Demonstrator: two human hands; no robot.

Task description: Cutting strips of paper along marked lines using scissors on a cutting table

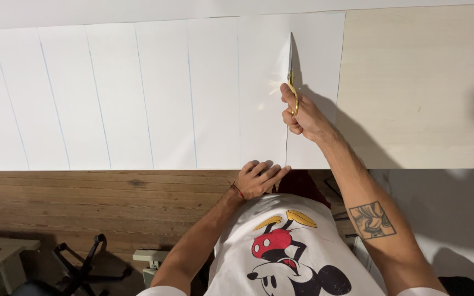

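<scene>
Head view: right hand (302, 112) grips gold scissors (292, 87), cutting a white sheet (160, 93) along the rightmost blue ruled line. Left hand (256, 178), fingers flat, presses the sheet's near edge on the table (418, 93). This cut appears nearly complete, close to the far edge; the other ruled lines (190, 93) to the left remain uncut.

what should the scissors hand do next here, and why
Probably close the blades and push further along the line: the right hand holds gold scissors partway up the white paper sheet, the cut stops short of the far edge, and the left hand pins the near edge.
</scene>
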